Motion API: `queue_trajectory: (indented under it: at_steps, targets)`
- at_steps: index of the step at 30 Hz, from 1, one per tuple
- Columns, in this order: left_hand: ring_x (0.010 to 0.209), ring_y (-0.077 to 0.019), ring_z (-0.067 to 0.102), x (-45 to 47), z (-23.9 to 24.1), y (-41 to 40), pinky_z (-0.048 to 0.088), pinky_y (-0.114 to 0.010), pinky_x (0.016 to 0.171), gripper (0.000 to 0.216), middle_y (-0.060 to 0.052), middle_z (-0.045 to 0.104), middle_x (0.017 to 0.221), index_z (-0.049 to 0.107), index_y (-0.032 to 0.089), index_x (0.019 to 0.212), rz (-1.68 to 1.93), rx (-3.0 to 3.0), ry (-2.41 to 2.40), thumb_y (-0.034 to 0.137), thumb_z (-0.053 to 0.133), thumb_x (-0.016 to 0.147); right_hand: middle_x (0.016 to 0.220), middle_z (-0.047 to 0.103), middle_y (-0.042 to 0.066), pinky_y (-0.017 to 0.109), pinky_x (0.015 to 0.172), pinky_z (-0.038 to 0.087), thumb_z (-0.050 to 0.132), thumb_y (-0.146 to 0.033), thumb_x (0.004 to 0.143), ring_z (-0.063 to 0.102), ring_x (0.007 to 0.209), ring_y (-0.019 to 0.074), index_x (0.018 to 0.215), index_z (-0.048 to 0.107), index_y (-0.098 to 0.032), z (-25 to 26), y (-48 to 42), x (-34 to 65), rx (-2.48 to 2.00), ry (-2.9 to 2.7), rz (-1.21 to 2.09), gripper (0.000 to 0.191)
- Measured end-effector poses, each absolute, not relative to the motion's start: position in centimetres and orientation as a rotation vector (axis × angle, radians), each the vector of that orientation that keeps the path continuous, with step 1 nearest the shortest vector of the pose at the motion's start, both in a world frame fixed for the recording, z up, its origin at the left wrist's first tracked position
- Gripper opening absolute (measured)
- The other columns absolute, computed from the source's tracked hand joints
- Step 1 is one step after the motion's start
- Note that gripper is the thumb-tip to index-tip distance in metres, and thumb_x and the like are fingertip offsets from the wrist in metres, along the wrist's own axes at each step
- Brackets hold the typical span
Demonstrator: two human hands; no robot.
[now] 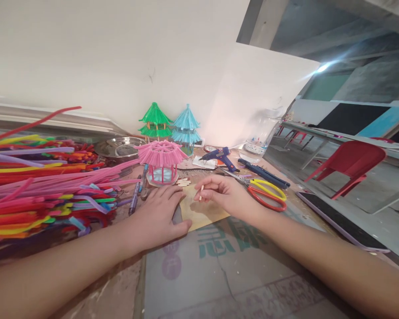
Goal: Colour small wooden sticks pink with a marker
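Note:
My right hand (216,191) pinches a short pale wooden stick (201,193) above a yellow sheet (202,217). Palm down with the fingers stretched out, my left hand (164,212) rests at the sheet's left edge. Just beyond it stands a small pavilion (161,161) with a pink pipe-cleaner roof and pink posts. Several more short sticks (183,182) lie beside its base, to the right. To the right of my right hand are scissors (269,195) with one yellow and one red handle.
Bundles of coloured pipe cleaners (46,186) cover the left side. Green (155,122) and light blue (186,126) pavilions stand by the wall. A blue glue gun (221,157), dark-handled tool (264,173), phone (339,219), metal bowl (119,146) and clear jar (264,133) surround the work area.

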State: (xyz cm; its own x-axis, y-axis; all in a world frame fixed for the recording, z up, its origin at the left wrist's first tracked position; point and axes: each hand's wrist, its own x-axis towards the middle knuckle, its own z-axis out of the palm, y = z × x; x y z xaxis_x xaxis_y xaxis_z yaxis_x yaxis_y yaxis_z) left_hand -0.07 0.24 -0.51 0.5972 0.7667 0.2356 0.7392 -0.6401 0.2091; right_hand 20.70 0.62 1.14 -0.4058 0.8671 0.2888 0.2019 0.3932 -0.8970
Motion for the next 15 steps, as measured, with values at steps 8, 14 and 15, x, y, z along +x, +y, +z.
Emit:
queue_trajectory:
  at_steps: [8, 14, 15]
  targets:
    - [0.131, -0.0329, 0.042, -0.04, -0.58, 0.30, 0.033, -0.053, 0.110, 0.056, -0.016, 0.053, 0.135, 0.056, 0.013, 0.125, 0.481, 2.743, 1.258, 0.042, 0.053, 0.078, 0.075, 0.064, 0.003, 0.029, 0.072, 0.045, 0.062, -0.011, 0.086, 0.058, 0.078, 0.0170, 0.076, 0.063, -0.016, 0.43, 0.20, 19.88, -0.832, -2.483, 0.076, 0.011]
    - [0.132, -0.0332, 0.041, 0.07, -0.57, 0.34, 0.032, -0.053, 0.111, 0.061, -0.017, 0.051, 0.138, 0.053, 0.010, 0.129, 0.435, 2.741, 1.283, 0.041, 0.054, 0.077, 0.075, 0.064, 0.004, 0.029, 0.070, 0.046, 0.054, -0.010, 0.089, 0.058, 0.074, 0.0171, 0.077, 0.064, -0.016, 0.37, 0.61, 20.04, -0.792, -2.530, -0.163, 0.017]
    - [0.132, -0.0327, 0.041, 0.07, -0.54, 0.34, 0.032, -0.052, 0.111, 0.060, -0.016, 0.051, 0.138, 0.054, 0.010, 0.129, 0.436, 2.746, 1.275, 0.041, 0.053, 0.077, 0.074, 0.064, 0.004, 0.028, 0.069, 0.046, 0.056, -0.011, 0.089, 0.058, 0.074, 0.0165, 0.078, 0.064, -0.017, 0.34, 0.51, 19.98, -0.771, -2.527, -0.116, 0.015]
